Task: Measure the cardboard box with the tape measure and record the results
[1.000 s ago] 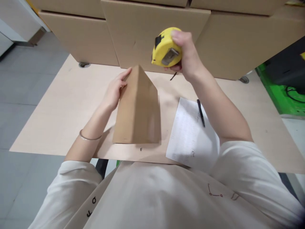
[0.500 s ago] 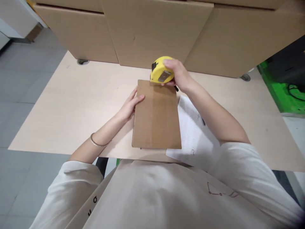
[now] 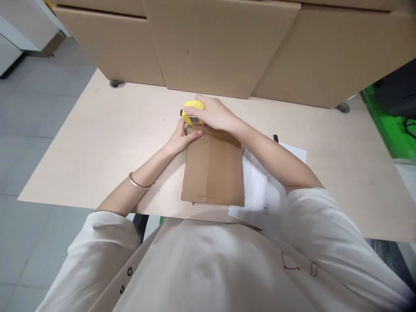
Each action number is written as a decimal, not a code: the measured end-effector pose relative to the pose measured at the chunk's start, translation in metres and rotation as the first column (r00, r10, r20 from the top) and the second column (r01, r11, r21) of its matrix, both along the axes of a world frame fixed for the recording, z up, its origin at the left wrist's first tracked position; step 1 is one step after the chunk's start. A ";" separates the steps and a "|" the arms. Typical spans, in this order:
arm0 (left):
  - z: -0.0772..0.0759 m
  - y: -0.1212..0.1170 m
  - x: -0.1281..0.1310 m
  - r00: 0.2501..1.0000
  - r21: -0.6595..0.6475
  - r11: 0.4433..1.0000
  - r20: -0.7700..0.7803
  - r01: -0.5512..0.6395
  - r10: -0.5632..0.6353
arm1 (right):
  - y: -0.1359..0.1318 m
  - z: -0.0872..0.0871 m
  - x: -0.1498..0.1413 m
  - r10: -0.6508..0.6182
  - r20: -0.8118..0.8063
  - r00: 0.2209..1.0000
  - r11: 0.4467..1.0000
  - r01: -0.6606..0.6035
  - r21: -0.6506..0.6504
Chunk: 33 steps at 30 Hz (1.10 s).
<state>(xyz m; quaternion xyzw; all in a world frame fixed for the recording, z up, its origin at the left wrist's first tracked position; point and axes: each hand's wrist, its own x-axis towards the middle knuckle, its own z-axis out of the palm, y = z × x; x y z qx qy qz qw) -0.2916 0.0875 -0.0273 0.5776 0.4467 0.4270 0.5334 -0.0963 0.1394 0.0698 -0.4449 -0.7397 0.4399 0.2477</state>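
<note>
A yellow tape measure (image 3: 194, 105) with a grey metal clip is gripped in my right hand (image 3: 214, 113), just past the far left corner of a small brown cardboard box (image 3: 214, 169). The box lies on the pale table near its front edge, a strip of tape running along its top. My left hand (image 3: 180, 138) holds the box's left side near that corner, thumb on top and the other fingers partly hidden along the edge. The left fingertips come close to the tape measure; whether they touch it I cannot tell.
White printed papers (image 3: 256, 190) lie right of the box, partly under my right forearm. A black pen-like object (image 3: 275, 138) is beside them. Large cardboard boxes (image 3: 214, 47) form a wall along the table's (image 3: 113, 143) back edge. Something green (image 3: 383, 125) stands at the right.
My right hand has carried the tape measure left and slightly down, from above the box's far edge to its far left corner. My left hand has stayed on the box.
</note>
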 end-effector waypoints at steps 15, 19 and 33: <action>0.019 0.020 -0.010 0.994 -0.130 0.986 0.027 0.106 -0.103 | -0.014 0.007 0.102 -0.102 -0.001 0.995 0.990 0.101 -0.094; 0.017 0.026 -0.008 1.000 -0.092 0.996 0.001 0.012 -0.012 | -0.010 0.006 0.101 -0.088 -0.036 0.995 0.990 0.083 -0.117; -0.003 0.028 -0.008 0.983 -0.068 0.997 0.181 0.032 -0.019 | -0.018 0.002 0.174 -0.207 0.030 0.978 0.963 0.209 -0.169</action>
